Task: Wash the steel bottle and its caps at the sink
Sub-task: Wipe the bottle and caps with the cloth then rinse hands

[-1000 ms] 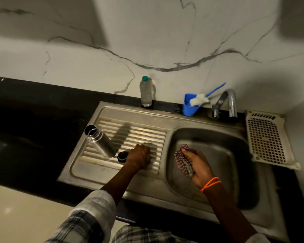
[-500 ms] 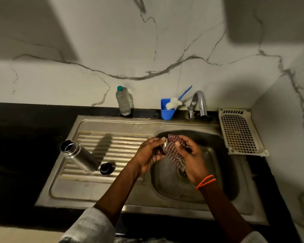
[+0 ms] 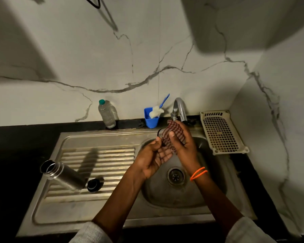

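Both hands over the sink basin (image 3: 197,195), just under the tap (image 3: 179,107). Right hand (image 3: 184,146) grips a checked cloth (image 3: 174,135), fingers curled round its back, thumb pressed on the front. A dark curved edge shows at the cloth's left side (image 3: 158,132), likely a cap wrapped inside; cannot tell for sure. Left hand (image 3: 153,158) palm up just beside it, thumb pinching the cloth's lower edge, other fingers loosely bent beneath. Orange band (image 3: 198,173) on the right wrist.

Steel bottle (image 3: 63,174) stands open-mouthed and uncapped on the ribbed drainboard (image 3: 112,155), left of the basin. Black cap (image 3: 94,185) sits on the drainboard just beside the bottle's base, apart from both hands.

At the back on the dark surface (image 3: 16,155): clear plastic bottle with green lid (image 3: 107,114), blue cup (image 3: 151,119) holding a blue-handled brush (image 3: 159,109), cream plastic tray with holes (image 3: 221,132) right of the tap. Drain (image 3: 175,176) visible in the basin. Marble-look wall (image 3: 147,58) behind.
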